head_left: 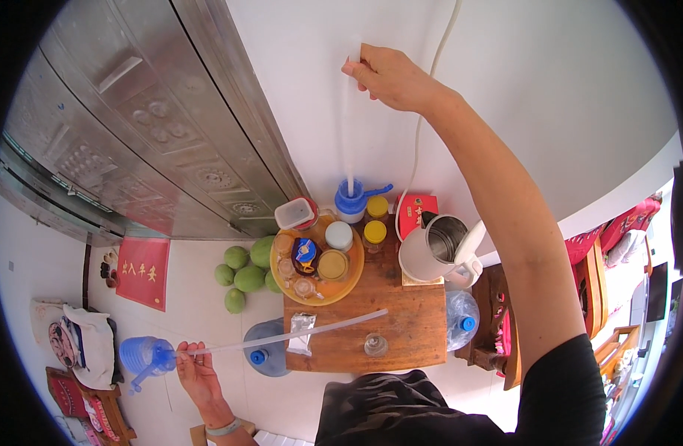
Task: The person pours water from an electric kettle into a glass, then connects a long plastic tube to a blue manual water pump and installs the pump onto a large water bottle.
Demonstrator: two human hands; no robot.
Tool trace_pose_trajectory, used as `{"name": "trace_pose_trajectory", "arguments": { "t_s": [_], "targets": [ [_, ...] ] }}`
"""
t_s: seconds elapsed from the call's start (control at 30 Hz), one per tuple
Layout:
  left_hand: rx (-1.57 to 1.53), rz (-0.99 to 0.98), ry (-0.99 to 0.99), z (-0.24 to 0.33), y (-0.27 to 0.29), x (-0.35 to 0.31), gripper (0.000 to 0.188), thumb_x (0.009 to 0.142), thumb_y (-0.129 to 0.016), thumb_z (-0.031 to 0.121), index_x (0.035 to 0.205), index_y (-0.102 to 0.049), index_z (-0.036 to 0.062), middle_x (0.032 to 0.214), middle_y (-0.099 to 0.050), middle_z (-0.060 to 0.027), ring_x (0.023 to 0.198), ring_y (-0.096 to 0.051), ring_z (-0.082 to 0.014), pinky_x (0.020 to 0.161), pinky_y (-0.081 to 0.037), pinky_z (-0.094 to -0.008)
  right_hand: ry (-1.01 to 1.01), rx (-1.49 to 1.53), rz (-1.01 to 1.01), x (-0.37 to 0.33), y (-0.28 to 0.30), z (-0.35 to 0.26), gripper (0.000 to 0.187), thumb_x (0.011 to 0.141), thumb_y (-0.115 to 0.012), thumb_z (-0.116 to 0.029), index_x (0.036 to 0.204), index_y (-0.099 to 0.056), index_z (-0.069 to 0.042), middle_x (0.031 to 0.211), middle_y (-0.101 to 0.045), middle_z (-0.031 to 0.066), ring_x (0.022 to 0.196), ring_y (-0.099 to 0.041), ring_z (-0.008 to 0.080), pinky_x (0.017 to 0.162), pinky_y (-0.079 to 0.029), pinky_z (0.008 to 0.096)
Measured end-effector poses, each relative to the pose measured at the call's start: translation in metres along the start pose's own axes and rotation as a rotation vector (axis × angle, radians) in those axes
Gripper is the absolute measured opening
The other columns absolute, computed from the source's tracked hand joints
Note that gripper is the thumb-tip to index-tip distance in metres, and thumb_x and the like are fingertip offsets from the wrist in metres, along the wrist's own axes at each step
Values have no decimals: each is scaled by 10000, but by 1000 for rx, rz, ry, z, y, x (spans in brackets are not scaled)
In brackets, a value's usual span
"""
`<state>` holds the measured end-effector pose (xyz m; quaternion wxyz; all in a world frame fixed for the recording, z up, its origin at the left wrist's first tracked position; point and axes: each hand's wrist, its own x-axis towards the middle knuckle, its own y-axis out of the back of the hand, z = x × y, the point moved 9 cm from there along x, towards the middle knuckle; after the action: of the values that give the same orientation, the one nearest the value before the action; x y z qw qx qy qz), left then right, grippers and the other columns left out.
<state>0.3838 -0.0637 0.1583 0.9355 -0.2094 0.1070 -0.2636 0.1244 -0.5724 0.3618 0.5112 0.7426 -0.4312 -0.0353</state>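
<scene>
Ribbed blue pump (146, 355) is held out at the lower left, beyond the near left corner of the wooden table (412, 320), its spout pointing down and toward the left; the left hand (198, 372) has its thumb and fingers clamped on the pump's clear tube (349, 322) right beside the pump body, and that tube runs rightward across the view over the table, though whether its free end touches the wood cannot be told. Raised high against the white wall, the right hand (390, 78) has its fingers closed together around the upper part of a whitish tube (349, 141), which drops straight to a second blue pump (351, 201) at the table's far edge. Just beside that pump are two yellow-lidded jars (375, 232), then a red box (418, 212) and a white kettle (418, 256) with its lid open. To their left, a round yellow tray (317, 300) bears cups and jars, while nearer the body are a silver packet (300, 346) and a small glass (375, 344). Green melons (250, 279) lie on the floor left of the table, and large water bottles (268, 360) flank it
</scene>
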Motion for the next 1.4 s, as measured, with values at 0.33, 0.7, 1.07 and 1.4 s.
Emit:
{"name": "trace_pose_trajectory", "arguments": {
  "t_s": [0.33,0.7,1.07,1.4],
  "targets": [
    [2,66,-1,0,0,-2,269,897,-542,182,1117,-495,34,955,-612,-86,901,-599,-207,779,-518,-301,-161,203,-89,-5,2,11,355,898,-480,-336,860,-529,14,704,-562,61,570,-508,117,547,-432,267],
    [10,84,24,-4,0,-4,278,889,-558,207,1109,-500,45,963,-605,-76,881,-601,-205,766,-513,-300,-56,216,-49,-8,-3,18,330,865,-529,-316,836,-526,13,733,-562,111,651,-543,195,623,-448,328],
    [2,42,9,-5,-8,-5,268,887,-562,215,1091,-511,48,937,-622,-75,875,-608,-198,750,-520,-294,-92,273,-81,-17,1,9,247,873,-519,-247,916,-552,-6,800,-591,112,753,-556,220,705,-441,322],
    [7,74,8,-5,-9,-8,254,886,-564,204,1082,-518,50,931,-625,-71,867,-614,-194,742,-528,-284,-47,291,-117,-9,-5,11,227,882,-502,-206,1019,-516,-25,820,-550,58,750,-547,130,686,-448,280]
  ]
}}
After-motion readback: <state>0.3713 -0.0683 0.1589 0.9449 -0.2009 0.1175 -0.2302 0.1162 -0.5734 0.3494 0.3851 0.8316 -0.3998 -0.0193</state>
